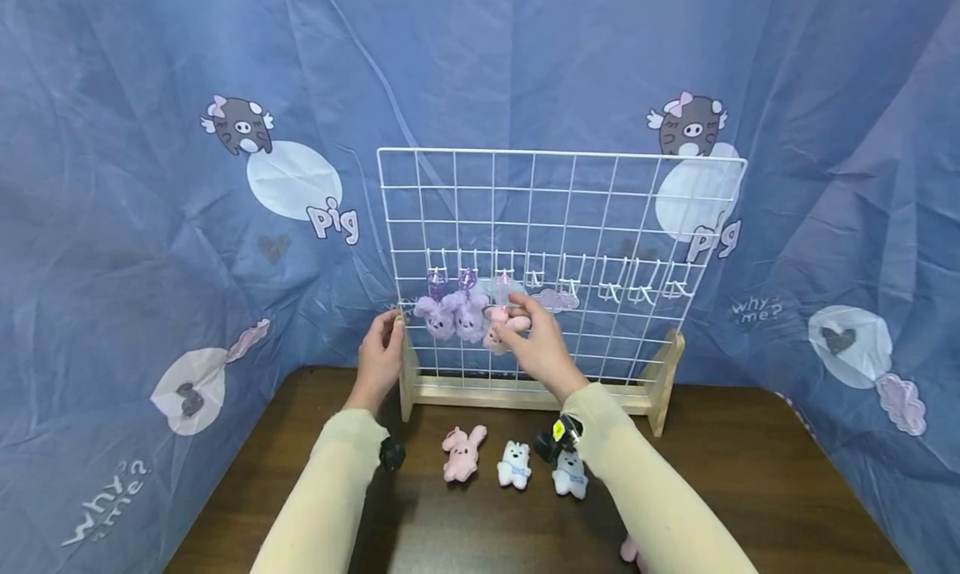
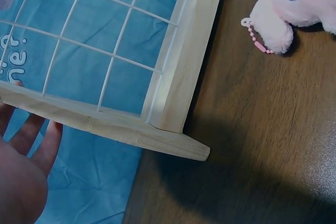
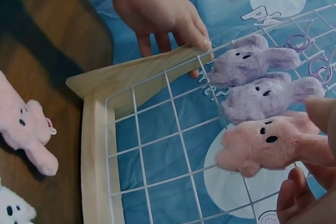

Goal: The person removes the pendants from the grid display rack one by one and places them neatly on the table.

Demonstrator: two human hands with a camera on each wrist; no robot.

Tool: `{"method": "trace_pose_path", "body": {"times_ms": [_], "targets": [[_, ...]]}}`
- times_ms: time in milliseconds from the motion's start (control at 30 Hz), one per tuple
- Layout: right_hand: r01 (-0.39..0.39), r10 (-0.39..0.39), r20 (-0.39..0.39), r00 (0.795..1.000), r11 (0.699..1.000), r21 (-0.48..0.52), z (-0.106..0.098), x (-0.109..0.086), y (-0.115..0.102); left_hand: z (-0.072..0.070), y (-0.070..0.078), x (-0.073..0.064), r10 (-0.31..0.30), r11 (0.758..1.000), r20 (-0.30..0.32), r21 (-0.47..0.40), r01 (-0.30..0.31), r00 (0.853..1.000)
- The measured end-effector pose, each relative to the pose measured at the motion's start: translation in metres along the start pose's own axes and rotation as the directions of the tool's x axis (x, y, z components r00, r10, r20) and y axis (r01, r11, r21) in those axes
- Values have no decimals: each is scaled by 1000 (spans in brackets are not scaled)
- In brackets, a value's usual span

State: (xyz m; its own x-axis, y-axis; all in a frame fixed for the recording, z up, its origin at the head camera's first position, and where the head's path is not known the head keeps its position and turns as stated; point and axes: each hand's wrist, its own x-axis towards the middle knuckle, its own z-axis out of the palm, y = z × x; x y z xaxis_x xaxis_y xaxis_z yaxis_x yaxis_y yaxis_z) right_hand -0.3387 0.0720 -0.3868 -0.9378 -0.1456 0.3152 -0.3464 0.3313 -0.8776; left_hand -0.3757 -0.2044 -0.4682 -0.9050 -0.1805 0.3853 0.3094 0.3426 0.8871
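Blue cloth point(image 1: 480, 74) backs a pink plush point(image 3: 252, 145) in the right hand point(image 1: 543, 342).

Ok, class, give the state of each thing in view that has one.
Left hand: gripping wooden stand
Right hand: holding pink plush
Held plush: at third hook; attachment unclear
Wire rack: upright
Purple plushes: hanging
Five rightmost hooks: bare
Pink plush in front: lying
Left white plush: lying
Right white plush: lying, partly hidden
Pink thing by right sleeve: mostly hidden

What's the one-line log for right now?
Left hand: grips wooden side stand | Right hand: holds pink bunny plush | White wire grid: two purple bunny plushies hanging | Tabletop: pink, white plush toys
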Motion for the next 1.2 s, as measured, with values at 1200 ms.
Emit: {"method": "trace_pose_path", "body": {"times_ms": [1200], "targets": [[8, -9, 9, 1000, 995, 98, -19, -13, -21, -2, 3, -2, -20, 1000, 20, -5, 20, 1000]]}}
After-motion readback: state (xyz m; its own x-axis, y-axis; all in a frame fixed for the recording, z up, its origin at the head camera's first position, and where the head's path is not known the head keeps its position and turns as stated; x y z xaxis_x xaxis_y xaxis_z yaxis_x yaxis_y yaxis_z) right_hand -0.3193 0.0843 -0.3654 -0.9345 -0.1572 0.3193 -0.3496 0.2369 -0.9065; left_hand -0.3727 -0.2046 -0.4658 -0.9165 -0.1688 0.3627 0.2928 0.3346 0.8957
